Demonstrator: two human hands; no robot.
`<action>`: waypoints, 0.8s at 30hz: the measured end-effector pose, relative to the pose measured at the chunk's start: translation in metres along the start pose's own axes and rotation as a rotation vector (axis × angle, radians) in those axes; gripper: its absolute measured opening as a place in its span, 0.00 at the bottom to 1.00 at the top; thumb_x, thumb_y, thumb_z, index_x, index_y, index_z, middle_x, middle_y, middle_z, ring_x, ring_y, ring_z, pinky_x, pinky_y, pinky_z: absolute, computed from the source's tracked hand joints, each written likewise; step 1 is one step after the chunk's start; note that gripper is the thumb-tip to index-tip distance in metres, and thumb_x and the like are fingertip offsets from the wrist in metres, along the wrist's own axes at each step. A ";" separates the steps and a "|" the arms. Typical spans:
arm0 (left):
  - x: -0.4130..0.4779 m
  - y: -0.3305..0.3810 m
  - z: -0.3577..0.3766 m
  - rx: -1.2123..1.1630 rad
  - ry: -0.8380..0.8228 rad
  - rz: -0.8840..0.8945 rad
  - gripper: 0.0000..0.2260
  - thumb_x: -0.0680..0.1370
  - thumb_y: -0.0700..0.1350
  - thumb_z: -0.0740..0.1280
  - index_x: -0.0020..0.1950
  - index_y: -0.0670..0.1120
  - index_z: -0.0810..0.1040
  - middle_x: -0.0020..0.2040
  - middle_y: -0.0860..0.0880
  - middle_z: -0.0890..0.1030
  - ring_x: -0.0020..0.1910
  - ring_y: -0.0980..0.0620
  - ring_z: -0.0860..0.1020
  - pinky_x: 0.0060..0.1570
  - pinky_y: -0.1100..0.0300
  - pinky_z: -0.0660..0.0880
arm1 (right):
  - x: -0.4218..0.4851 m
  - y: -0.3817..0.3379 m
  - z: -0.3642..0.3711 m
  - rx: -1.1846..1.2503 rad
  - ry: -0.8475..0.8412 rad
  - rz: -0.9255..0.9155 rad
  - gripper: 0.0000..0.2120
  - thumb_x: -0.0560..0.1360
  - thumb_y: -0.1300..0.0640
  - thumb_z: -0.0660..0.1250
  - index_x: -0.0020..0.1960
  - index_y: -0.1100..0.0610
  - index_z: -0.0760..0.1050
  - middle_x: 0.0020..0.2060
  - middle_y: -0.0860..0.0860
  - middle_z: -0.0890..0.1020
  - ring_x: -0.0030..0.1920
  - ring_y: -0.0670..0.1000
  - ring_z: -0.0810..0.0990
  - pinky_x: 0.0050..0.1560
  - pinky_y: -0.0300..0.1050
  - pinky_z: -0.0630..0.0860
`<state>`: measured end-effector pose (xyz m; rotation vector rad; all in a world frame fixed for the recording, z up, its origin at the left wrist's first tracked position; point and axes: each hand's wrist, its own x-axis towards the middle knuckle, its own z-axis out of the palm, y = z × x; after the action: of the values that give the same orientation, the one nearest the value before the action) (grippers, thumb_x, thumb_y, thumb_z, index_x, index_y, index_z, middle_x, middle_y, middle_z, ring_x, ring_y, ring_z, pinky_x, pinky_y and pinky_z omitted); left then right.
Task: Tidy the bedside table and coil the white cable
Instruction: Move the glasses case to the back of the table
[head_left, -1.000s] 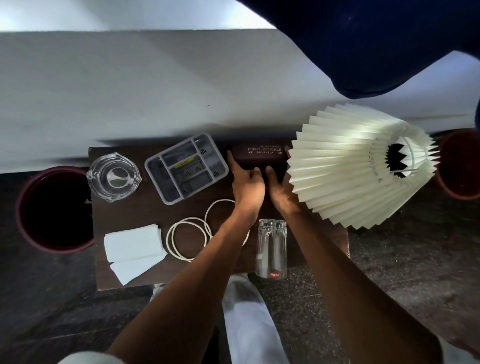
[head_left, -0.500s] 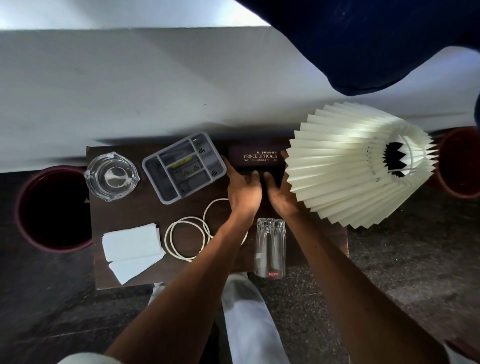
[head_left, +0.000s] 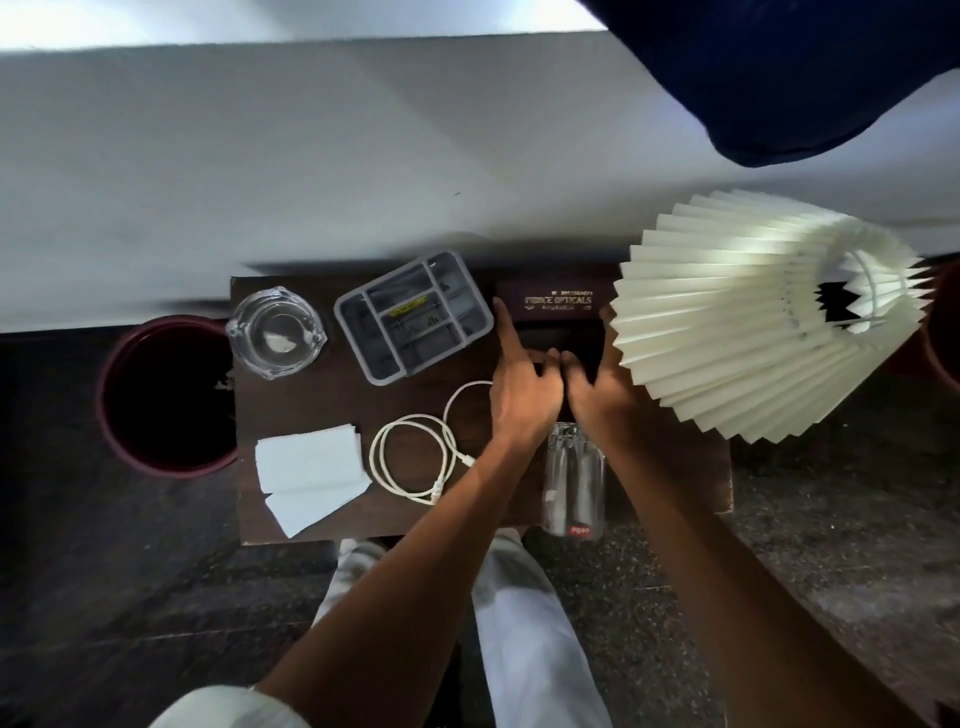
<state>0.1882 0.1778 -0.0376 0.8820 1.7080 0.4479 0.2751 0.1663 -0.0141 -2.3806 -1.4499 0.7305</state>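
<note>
A dark brown spectacle case (head_left: 556, 306) with gold lettering lies at the back of the small dark wooden bedside table (head_left: 291, 395). My left hand (head_left: 524, 389) and my right hand (head_left: 597, 389) rest side by side on the case's near edge, thumbs spread along its two ends, gripping it. The white cable (head_left: 415, 457) lies in a loose coil on the table just left of my left wrist, one end running under my left hand. My fingers hide the case's front edge.
A grey compartment tray (head_left: 415, 317) and a glass ashtray (head_left: 275, 332) sit at the back left. Folded white papers (head_left: 311, 478) lie front left. A clear glass tumbler (head_left: 574, 488) stands between my forearms. A pleated cream lampshade (head_left: 753, 332) overhangs the right side. A maroon bin (head_left: 161, 400) stands left.
The case has shifted slightly toward the back of the table with both hands on it. My thumbs have spread wider along its ends. The other objects stay put.
</note>
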 end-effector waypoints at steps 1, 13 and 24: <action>-0.003 0.000 -0.003 0.024 0.001 0.009 0.37 0.81 0.45 0.64 0.82 0.58 0.44 0.56 0.47 0.84 0.58 0.45 0.80 0.61 0.49 0.75 | -0.005 -0.001 0.000 -0.008 -0.048 0.009 0.26 0.79 0.50 0.66 0.72 0.62 0.68 0.68 0.63 0.74 0.70 0.62 0.71 0.69 0.46 0.61; -0.072 -0.039 -0.088 0.089 -0.141 0.292 0.19 0.77 0.32 0.61 0.63 0.46 0.82 0.59 0.47 0.83 0.53 0.52 0.82 0.56 0.70 0.73 | -0.078 -0.004 0.013 -0.016 -0.141 -0.177 0.23 0.77 0.54 0.68 0.71 0.58 0.69 0.76 0.58 0.62 0.74 0.57 0.66 0.69 0.58 0.71; -0.099 -0.152 -0.192 -0.157 0.189 -0.231 0.09 0.80 0.38 0.67 0.48 0.50 0.83 0.49 0.45 0.86 0.39 0.51 0.83 0.51 0.54 0.80 | -0.120 -0.031 0.057 -0.110 -0.189 -0.241 0.12 0.73 0.60 0.73 0.56 0.56 0.80 0.51 0.52 0.81 0.53 0.55 0.80 0.51 0.46 0.77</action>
<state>-0.0308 0.0316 -0.0157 0.5345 1.8923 0.5134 0.1757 0.0732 -0.0136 -2.2076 -1.8595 0.8512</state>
